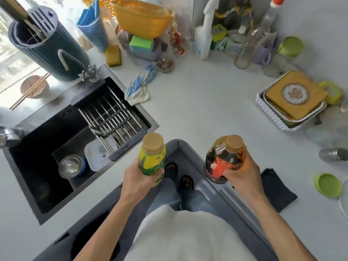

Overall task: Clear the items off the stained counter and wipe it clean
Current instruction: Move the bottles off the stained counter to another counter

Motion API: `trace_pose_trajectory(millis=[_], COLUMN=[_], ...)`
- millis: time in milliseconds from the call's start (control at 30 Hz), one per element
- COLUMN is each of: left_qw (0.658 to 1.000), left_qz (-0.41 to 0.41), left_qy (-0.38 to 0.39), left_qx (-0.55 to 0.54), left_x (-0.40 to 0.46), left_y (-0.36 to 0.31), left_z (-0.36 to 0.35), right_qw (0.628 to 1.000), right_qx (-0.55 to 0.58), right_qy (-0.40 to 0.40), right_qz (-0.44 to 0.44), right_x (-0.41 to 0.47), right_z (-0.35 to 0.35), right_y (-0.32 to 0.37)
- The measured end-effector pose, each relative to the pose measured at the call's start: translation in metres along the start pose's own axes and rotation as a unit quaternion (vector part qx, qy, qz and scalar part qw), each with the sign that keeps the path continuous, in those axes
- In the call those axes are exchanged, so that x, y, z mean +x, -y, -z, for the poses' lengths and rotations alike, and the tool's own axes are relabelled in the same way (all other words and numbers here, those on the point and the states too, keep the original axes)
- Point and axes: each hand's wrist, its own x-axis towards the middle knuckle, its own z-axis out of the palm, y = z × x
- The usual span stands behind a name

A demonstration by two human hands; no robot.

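A person's left hand (140, 178) grips a yellow-labelled plastic bottle with a tan cap (152, 156), fingers wrapped round its lower body. The right hand (243, 175) clasps a dark, red-labelled bottle with a matching cap (222, 159). Both bottles are raised above the pale counter (207, 102) corner.

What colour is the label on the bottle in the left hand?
Yellow and green, on the bottle that the left hand grips; the head view shows it.
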Motion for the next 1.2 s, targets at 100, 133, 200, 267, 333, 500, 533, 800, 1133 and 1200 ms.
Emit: trace_pose_trajectory(millis=[100,133,200,267,333,500,533,800,1133,1200], left_qw=[0.999,0.998,0.997,0.996,0.994,0.991,0.990,0.985,0.983,0.983], left_qz=[-0.042,-0.050,-0.060,-0.068,-0.081,-0.107,-0.116,-0.151,-0.178,-0.176], left_qy=[0.021,0.030,0.044,0.056,0.065,0.074,0.072,0.075,0.049,0.043], left_qx=[-0.002,-0.002,-0.002,0.002,0.013,0.032,0.040,0.045,-0.012,-0.026], left_x=[0.043,0.058,0.089,0.120,0.150,0.217,0.229,0.314,0.372,0.381], left_y=[-0.032,-0.042,-0.062,-0.080,-0.097,-0.134,-0.141,-0.177,-0.186,-0.186], left_z=[-0.002,-0.003,-0.004,-0.008,-0.013,-0.032,-0.037,-0.085,-0.130,-0.135], right_qw=[0.999,0.999,0.998,0.996,0.993,0.984,0.983,0.976,0.970,0.972], right_qx=[0.018,0.020,0.024,0.036,0.048,0.076,0.073,0.072,0.115,0.115], right_qy=[-0.030,-0.040,-0.063,-0.087,-0.111,-0.163,-0.169,-0.203,-0.213,-0.207], right_qz=[0.001,0.003,0.006,0.004,0.001,-0.008,-0.011,-0.002,0.003,0.008], right_x=[0.031,0.041,0.062,0.083,0.105,0.161,0.172,0.266,0.338,0.349], right_z=[-0.008,-0.011,-0.017,-0.022,-0.027,-0.038,-0.038,-0.036,-0.036,-0.035], right_y=[0.028,0.037,0.051,0.063,0.073,0.095,0.098,0.104,0.095,0.093])
